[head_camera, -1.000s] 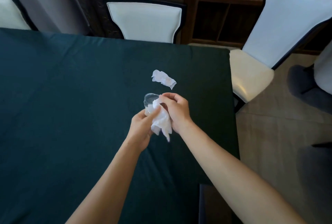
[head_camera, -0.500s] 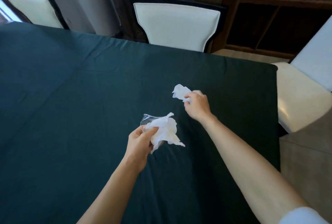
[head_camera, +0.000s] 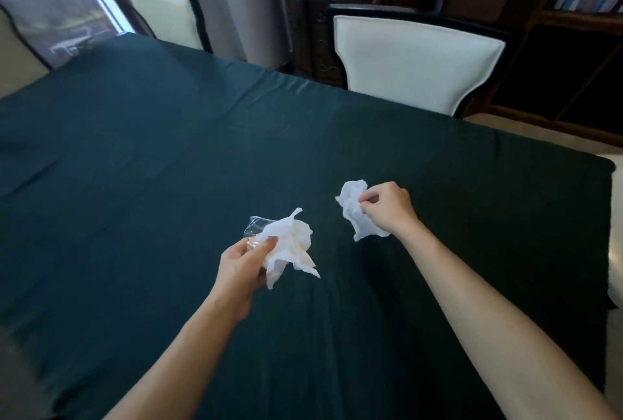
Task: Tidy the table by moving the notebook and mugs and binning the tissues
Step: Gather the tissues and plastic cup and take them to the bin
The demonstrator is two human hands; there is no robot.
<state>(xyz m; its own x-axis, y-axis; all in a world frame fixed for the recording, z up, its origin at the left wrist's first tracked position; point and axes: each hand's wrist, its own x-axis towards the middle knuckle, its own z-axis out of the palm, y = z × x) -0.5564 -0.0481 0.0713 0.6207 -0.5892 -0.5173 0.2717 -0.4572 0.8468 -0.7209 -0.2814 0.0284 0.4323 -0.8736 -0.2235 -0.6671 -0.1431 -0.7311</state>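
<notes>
The left hand [head_camera: 246, 259] is closed around a crumpled tissue [head_camera: 290, 247] and a clear plastic cup [head_camera: 256, 226], which pokes out just past the fingers. The right hand [head_camera: 387, 209] pinches a second tissue [head_camera: 354, 207], which sits on its left side, between the two hands, with its long end hanging down toward the green table [head_camera: 168, 150]. I think this one goes with the first, and the left hand is close by, a short way to the left. No bin shows, and no mugs or notebook lie near the hands.
</notes>
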